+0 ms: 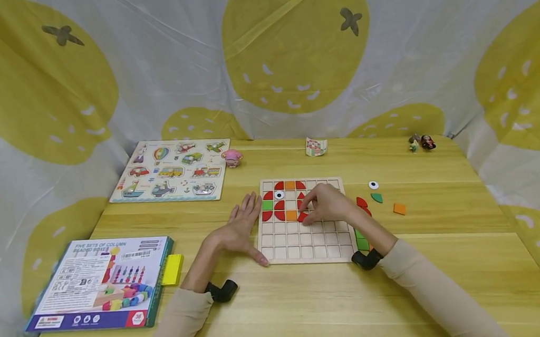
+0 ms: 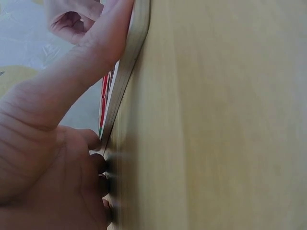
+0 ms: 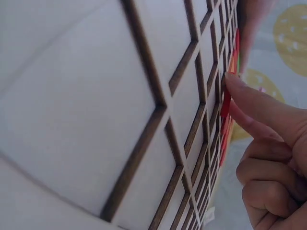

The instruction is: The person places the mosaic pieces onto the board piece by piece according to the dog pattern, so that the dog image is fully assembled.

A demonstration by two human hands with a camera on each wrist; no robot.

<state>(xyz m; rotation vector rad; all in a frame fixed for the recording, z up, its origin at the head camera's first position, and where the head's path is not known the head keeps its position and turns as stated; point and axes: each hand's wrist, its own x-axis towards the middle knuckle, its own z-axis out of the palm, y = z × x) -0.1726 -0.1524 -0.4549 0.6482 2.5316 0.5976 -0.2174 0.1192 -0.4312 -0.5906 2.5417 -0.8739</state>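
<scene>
A wooden grid board (image 1: 293, 252) lies on the table, with red, orange and green pieces and a white eye disc (image 1: 279, 195) set in its upper left cells. My right hand (image 1: 326, 204) reaches over the board. In the right wrist view its thumb and index finger pinch a red piece (image 3: 225, 102) at the grid, the other fingers curled. Against the board's left side rests my left hand (image 1: 238, 234), fingers spread and thumb near the lower left corner. The left wrist view shows that thumb (image 2: 96, 60) along the board's edge (image 2: 125, 72).
Right of the board lie another eye disc (image 1: 373, 185), a dark green piece (image 1: 377, 197), an orange square (image 1: 399, 209) and red pieces (image 1: 362, 202). Green pieces (image 1: 362, 244) sit partly under the right arm. A vehicle puzzle (image 1: 175, 170), pink figurine (image 1: 232, 157), boxed toy (image 1: 103, 282) and pattern card (image 1: 316, 146) surround.
</scene>
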